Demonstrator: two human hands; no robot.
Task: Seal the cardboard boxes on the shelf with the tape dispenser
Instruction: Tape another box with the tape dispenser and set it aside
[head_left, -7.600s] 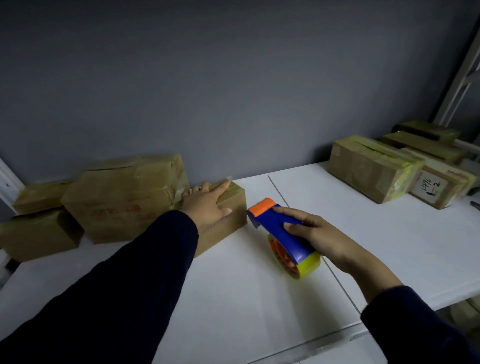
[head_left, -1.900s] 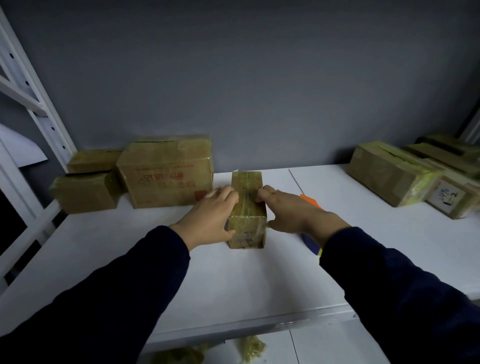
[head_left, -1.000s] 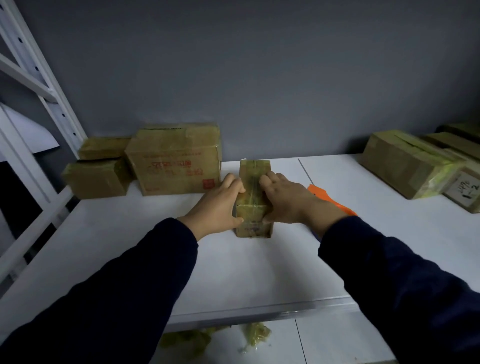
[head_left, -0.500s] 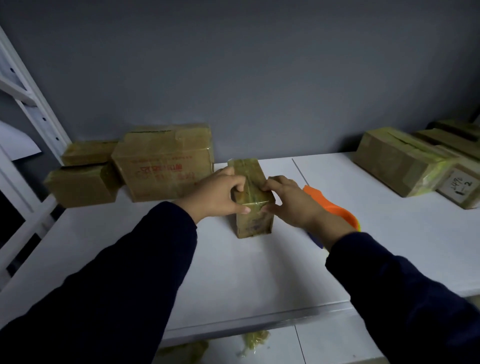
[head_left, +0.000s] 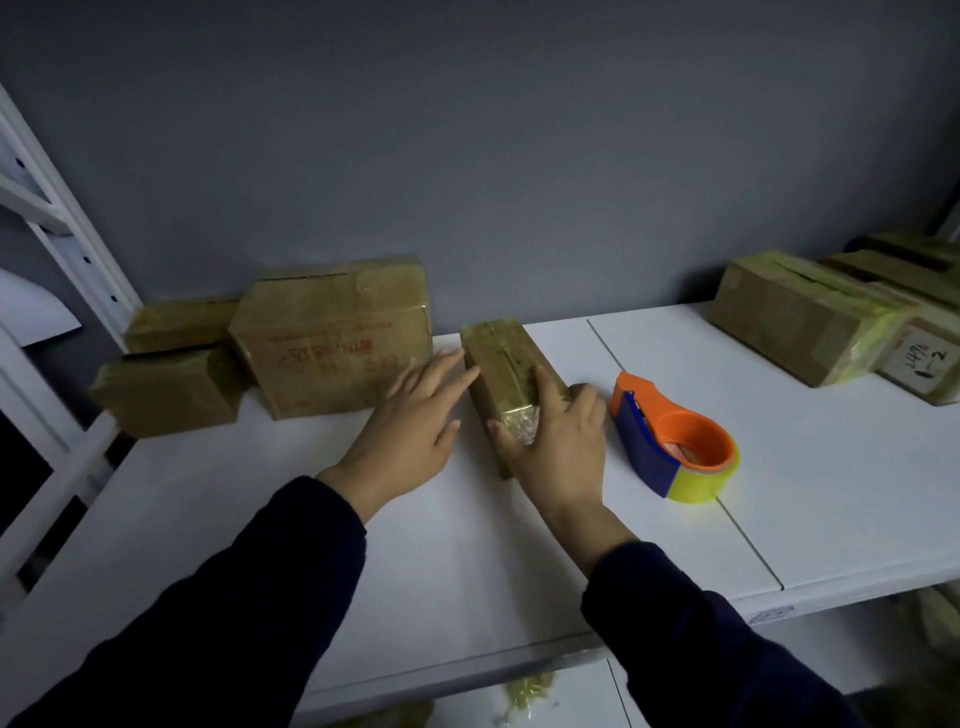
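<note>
Cardboard small box (head_left: 501, 358) held on the white shelf (head_left: 260, 519).
Around the small box's near end the right hand (head_left: 558, 447) curled thumb and fingers; the left hand (head_left: 410, 421) laid straight fingers against its left side. Just right of the small box lay the tape dispenser (head_left: 670, 441), untouched; left of it stood a larger box (head_left: 332, 338).

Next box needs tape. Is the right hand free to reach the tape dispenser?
Probably yes: the tape dispenser lies just right of the right hand, nothing between them; it need only release the small box.
</note>
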